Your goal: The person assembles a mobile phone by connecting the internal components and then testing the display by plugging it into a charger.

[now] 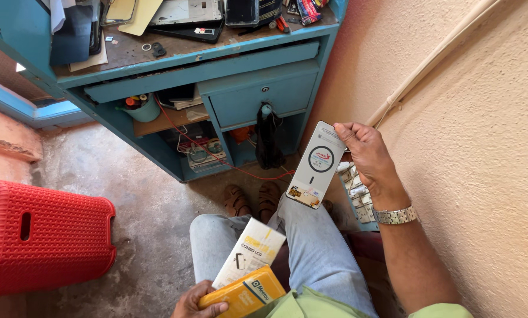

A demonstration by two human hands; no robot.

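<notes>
Right of centre in the frame, the right hand is pinching a flat white rectangular panel by its upper corner, thumb and fingers closed on the edge, and tilting it above the knees. Its face is looking smooth and glossy, with a dark ring printed near the middle and a small gold-coloured patch at the lower end. A metal link wristwatch is sitting on that wrist.

At the bottom centre, the left hand is curling around a yellow cardboard box, fingers wrapped under it, while a white and yellow box sleeve is resting just above it against the jeans-clad leg. By my reading the panel is out of its packaging and is being looked over; any further handling would be calling for a light edge grip, since so thin a piece looks liable to flex or smudge.

Across the upper part of the frame a chipped blue wooden workbench is standing with its worn brown top crowded with phone parts and tools. A drawer and open shelves with red wires are showing beneath. A red perforated plastic stool is sitting at the left on the rough concrete floor, and a coarse peach plaster wall is filling the right.
</notes>
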